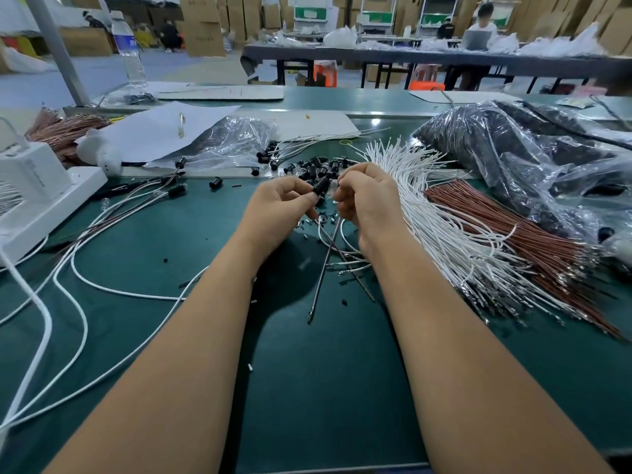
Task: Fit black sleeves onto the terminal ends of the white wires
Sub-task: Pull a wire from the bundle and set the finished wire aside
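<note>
Now L hand pinches sleeve.

Factory assembly floor, green workbench, bundled white wires, stacked cardboard boxes

Left hand, right hand (both curled)

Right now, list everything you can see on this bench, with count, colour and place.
white wires: one large fanned bundle, white, right of the hands
brown wires: one bundle, reddish-brown, right of the white bundle
loose sleeves: a pile, black, just beyond the hands
plastic bags: clear, dark contents, far right
water bottle: one, clear, far left
paper sheet: one, white, left of centre
bench: green mat
left hand: pinches one black sleeve
right hand: fingers curled, contents hidden
</note>
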